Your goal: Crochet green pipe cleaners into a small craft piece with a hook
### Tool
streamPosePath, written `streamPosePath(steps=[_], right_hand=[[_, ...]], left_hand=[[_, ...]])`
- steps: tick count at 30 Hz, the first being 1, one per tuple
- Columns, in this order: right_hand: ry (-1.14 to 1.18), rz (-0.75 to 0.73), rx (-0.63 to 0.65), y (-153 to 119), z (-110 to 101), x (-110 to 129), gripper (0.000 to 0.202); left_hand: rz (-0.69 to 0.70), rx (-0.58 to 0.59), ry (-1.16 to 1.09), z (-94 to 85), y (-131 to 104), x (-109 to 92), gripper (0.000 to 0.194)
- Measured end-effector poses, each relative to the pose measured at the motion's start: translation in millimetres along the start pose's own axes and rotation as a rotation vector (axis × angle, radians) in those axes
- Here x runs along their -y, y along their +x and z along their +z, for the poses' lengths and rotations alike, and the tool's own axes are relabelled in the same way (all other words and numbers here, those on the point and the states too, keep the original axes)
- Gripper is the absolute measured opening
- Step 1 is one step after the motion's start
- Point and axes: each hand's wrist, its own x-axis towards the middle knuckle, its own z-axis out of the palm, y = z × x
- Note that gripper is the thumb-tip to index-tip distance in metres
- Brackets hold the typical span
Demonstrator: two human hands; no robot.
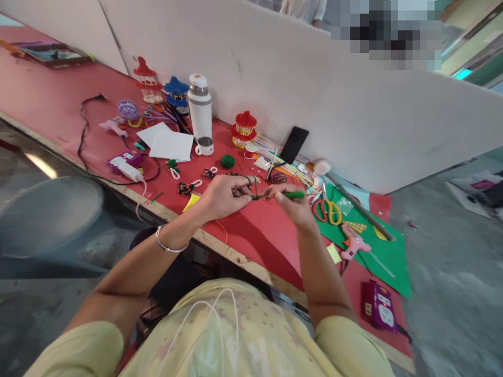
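Above the red tabletop [259,246], my left hand [225,197] is closed on a small piece of dark green yarn work [255,198], with a strand looped over its raised forefinger. My right hand [293,206] grips the green handle of a crochet hook [294,195]. The hook's tip meets the yarn between both hands; the exact stitch is too small to make out. A ball of green yarn [227,161] lies just beyond my left hand. Nearby are dark multicoloured pieces with white bead loops [189,187] and a multicoloured yarn ball [279,178].
Scissors [328,211] and a pink glue gun [354,242] lie on a green sheet at right. Behind stand a white flask [200,112], a metal cup [205,146] and a red lantern-like craft [244,128]. A phone [294,145] lies near the white partition [322,104].
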Motion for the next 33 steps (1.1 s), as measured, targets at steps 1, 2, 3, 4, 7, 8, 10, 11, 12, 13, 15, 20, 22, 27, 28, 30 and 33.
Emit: streamPosePath(steps=[1,2,3,4,7,8,10,11,12,13,15,20,22,27,28,30,33], right_hand=[[0.014,0.001,-0.014,-0.4,1.8,0.1,0.018],[0.035,0.008,-0.033,-0.7,4.2,-0.4,0.019],[0.062,0.022,-0.061,-1.0,7.0,-1.2,0.021],[0.09,0.04,-0.093,-1.3,10.0,-2.5,0.024],[0.167,0.085,-0.178,-1.8,18.5,-6.9,0.032],[0.188,0.092,-0.194,-2.0,20.4,-8.3,0.033],[0.218,0.105,-0.205,-2.5,22.1,-10.7,0.033],[0.225,0.113,-0.206,-2.8,22.0,-11.9,0.034],[0.227,0.121,-0.206,-3.1,21.4,-12.9,0.035],[0.224,0.129,-0.205,-3.4,20.4,-14.0,0.036],[0.22,0.137,-0.202,-3.9,18.2,-16.1,0.036],[0.233,0.157,-0.194,-3.8,16.4,-19.7,0.036],[0.229,0.173,-0.202,-3.5,17.2,-20.1,0.039],[0.21,0.15,-0.194,-3.0,16.7,-20.1,0.04],[0.19,0.145,-0.19,-2.9,16.1,-20.4,0.04],[0.152,0.14,-0.179,-2.8,14.7,-21.3,0.042],[0.136,0.138,-0.167,-3.0,13.1,-23.1,0.042]], left_hand=[[0.002,0.0,0.007,0.1,-0.2,-0.1,0.006],[0.002,0.001,0.012,0.0,-0.5,-0.1,0.006],[-0.001,0.006,0.016,-0.2,-0.7,0.0,0.004],[-0.006,0.01,0.017,-0.4,-0.8,0.0,0.003],[-0.014,0.021,0.008,-0.7,-0.9,0.6,0.002],[-0.012,0.023,0.002,-0.6,-0.8,0.9,0.003],[-0.015,0.024,-0.011,-0.5,-0.6,1.5,0.004],[-0.02,0.027,-0.017,-0.5,-0.4,1.7,0.004],[-0.029,0.031,-0.022,-0.5,-0.2,2.0,0.004],[-0.037,0.035,-0.027,-0.5,0.0,2.1,0.003],[-0.048,0.039,-0.034,-0.7,0.6,2.1,0.004],[-0.064,0.05,-0.05,-1.2,1.7,-0.6,0.006],[-0.071,0.053,-0.057,-1.2,1.9,-2.0,0.005],[-0.082,0.054,-0.095,-1.4,2.3,-3.7,0.005],[-0.081,0.054,-0.094,-1.6,2.4,-3.8,0.005],[-0.074,0.054,-0.084,-2.3,2.3,-3.9,0.006],[-0.076,0.066,-0.068,-2.8,2.0,-3.9,0.005]])
